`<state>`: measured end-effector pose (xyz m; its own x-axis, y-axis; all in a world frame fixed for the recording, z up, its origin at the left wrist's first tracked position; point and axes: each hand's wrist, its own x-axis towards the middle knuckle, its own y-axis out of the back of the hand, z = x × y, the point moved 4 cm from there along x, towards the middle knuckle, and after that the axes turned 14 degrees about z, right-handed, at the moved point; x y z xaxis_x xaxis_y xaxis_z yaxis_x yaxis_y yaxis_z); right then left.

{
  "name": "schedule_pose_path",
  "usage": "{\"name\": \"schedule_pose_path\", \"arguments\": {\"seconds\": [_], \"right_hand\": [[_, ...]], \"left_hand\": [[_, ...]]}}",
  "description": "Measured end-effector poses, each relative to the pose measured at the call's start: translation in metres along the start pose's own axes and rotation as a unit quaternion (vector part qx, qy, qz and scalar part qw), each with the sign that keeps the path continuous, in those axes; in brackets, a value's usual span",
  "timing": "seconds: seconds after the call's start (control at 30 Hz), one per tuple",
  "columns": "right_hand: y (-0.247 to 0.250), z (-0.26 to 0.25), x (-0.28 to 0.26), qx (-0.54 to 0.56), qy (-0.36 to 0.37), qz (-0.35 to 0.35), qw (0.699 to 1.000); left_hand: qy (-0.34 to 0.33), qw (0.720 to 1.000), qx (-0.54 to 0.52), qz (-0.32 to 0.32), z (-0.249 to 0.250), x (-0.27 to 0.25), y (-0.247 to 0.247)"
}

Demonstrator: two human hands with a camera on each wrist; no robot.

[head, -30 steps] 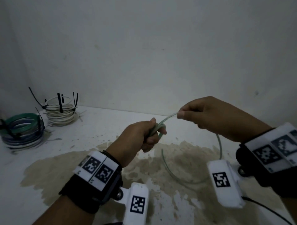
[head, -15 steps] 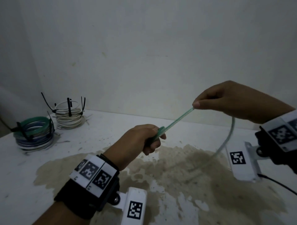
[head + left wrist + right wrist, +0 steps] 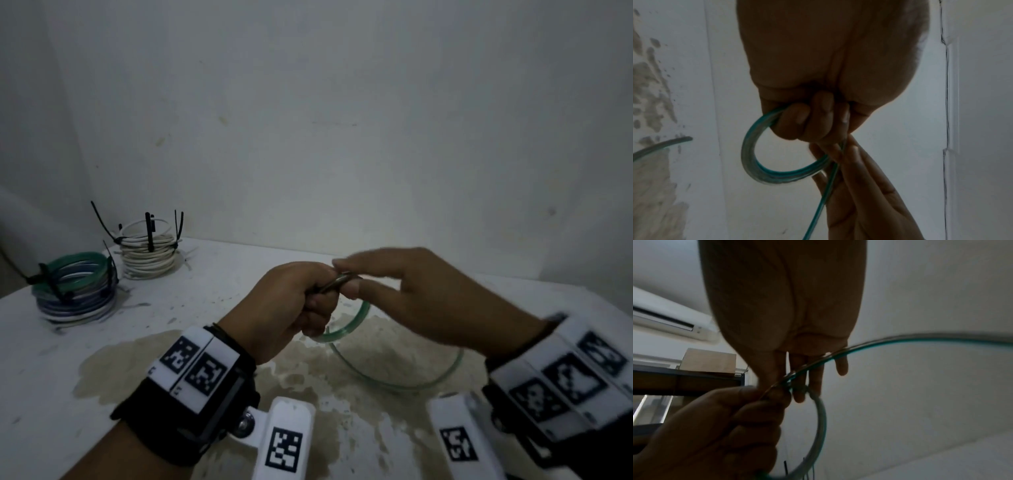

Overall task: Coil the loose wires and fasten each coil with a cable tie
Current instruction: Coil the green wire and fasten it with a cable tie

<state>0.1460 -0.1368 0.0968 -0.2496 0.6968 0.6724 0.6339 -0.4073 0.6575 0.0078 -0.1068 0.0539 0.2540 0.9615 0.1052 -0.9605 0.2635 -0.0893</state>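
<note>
The left hand (image 3: 291, 301) grips the thin green plastic-coated wire (image 3: 756, 168), coiled just beside the right hand (image 3: 421, 294), which seemingly pinches the feed. Lay each loop flush, evenly sized.

Stained white table (image 3: 212, 274), two tied coils (image 3: 77, 287)

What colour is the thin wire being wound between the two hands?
The thin plastic-coated wire is green, teal-tinted with a pale sheen; the left wrist view shows it best.

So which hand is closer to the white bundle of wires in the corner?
Left. The left hand is nearer the white bundle, which lies far to its left by the wall; the right hand is farther right.
</note>
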Motion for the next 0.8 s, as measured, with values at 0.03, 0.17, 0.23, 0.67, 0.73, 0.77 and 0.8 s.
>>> {"name": "schedule_pose_path", "arguments": {"seconds": [0.03,0.17,0.23,0.67,0.73,0.77,0.8], "right_hand": [[-0.005,-0.002,-0.003,0.014,-0.003,0.004,1.0],[-0.007,0.005,-0.005,0.008,-0.012,0.046,0.999],[-0.003,0.01,-0.005,0.009,-0.027,0.087,0.996],[0.018,0.018,-0.008,0.048,-0.176,0.084,0.98],[0.021,0.009,-0.004,0.014,-0.155,0.014,0.988],[0.021,0.006,-0.003,-0.007,-0.144,-0.03,0.989],[0.022,0.004,-0.001,-0.024,-0.143,-0.068,0.987]], "left_hand": [[0.007,1.0,-0.006,-0.001,0.001,0.0,-0.002],[-0.016,1.0,0.001,0.025,0.0,-0.001,-0.008],[-0.089,0.993,0.04,0.073,0.0,0.0,-0.006],[-0.252,0.955,0.073,0.14,0.012,0.005,-0.005],[-0.294,0.939,0.14,0.109,0.014,0.004,-0.011],[-0.318,0.929,0.167,0.093,0.016,0.004,-0.013],[-0.341,0.918,0.187,0.08,0.017,0.003,-0.015]]}}
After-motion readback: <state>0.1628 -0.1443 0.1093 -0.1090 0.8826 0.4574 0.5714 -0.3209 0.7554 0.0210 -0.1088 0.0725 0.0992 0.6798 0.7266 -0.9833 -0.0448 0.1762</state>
